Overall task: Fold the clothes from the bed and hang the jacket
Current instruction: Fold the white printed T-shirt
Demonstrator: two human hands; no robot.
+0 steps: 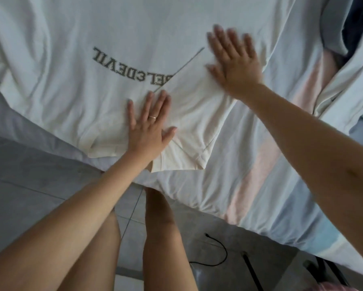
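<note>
A white T-shirt [75, 34] with grey block lettering lies spread flat on the bed, its print upside down to me. One sleeve [195, 101] is folded inward over the chest and covers part of the lettering. My left hand [149, 127], with a ring on one finger, lies flat with spread fingers on the shirt near the collar end. Farther up, my right hand [235, 59] rests flat on the folded sleeve's edge and looks motion-blurred. Neither hand grips cloth.
The bed sheet [266, 156] has pale blue, pink and white stripes. More clothes, pale and dark blue [348, 34], are heaped at the upper right. A grey tiled floor [29, 185] lies below, with a black cable [216, 248] and my bare legs.
</note>
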